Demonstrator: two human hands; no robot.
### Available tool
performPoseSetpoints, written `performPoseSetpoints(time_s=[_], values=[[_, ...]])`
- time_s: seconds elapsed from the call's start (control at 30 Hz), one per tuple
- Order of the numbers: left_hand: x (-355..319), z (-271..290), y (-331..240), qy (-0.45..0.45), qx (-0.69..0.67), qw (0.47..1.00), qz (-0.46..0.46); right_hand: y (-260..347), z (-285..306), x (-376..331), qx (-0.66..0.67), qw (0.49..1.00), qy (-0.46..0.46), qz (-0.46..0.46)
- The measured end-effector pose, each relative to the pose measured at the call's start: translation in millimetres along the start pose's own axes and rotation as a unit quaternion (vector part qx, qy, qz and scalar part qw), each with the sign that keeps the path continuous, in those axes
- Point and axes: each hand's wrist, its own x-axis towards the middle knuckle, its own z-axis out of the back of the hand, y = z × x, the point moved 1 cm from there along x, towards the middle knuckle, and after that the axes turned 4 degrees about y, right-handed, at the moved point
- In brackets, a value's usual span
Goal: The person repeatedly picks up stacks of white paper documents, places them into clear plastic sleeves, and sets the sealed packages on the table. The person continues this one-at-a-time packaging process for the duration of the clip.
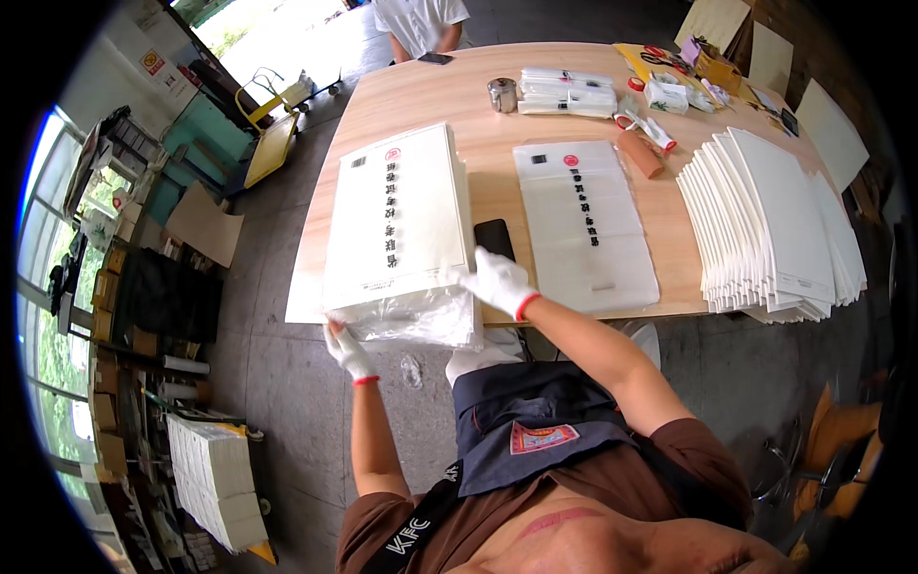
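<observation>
A thick stack of clear plastic bags with white sheets inside [397, 225] lies at the near left of the wooden table [449, 96], overhanging its front edge. My left hand [346, 349], in a white glove, grips the stack's near left corner from below. My right hand [497, 280], also gloved, presses on the stack's near right corner. A black phone [494, 236] lies just right of the stack. A flat, printed clear bag [583, 225] lies further right.
A fanned stack of white card sheets [775, 230] fills the table's right side. A metal tin [502, 94], packets [566, 92], tape rolls and scissors [643, 122] sit at the back. Another person [421, 21] stands at the far edge. Stacked boxes and a yellow cart [271, 134] stand left.
</observation>
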Motion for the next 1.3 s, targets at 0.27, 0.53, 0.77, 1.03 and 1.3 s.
performPoseSetpoints(time_s=[0.27,0.53,0.77,1.03,1.3], values=[[-205,-104,73,0.410,0.142,0.893,0.118,-120,-23,-145,-0.006,0.964,0.265,-0.028],[-234,-310,-36,0.605,0.279,0.720,-0.196,-172,39,-221,0.156,0.951,0.137,-0.230],[-223,-348,-3,0.679,0.195,0.703,-0.078,-199,35,-251,0.325,0.915,0.082,-0.225],[-182,-366,-69,0.705,0.187,0.681,-0.065,-215,76,-86,0.507,0.844,-0.136,-0.109],[-136,-384,-137,0.606,-0.344,0.667,0.263,-297,79,-113,-0.061,0.975,-0.120,-0.177]])
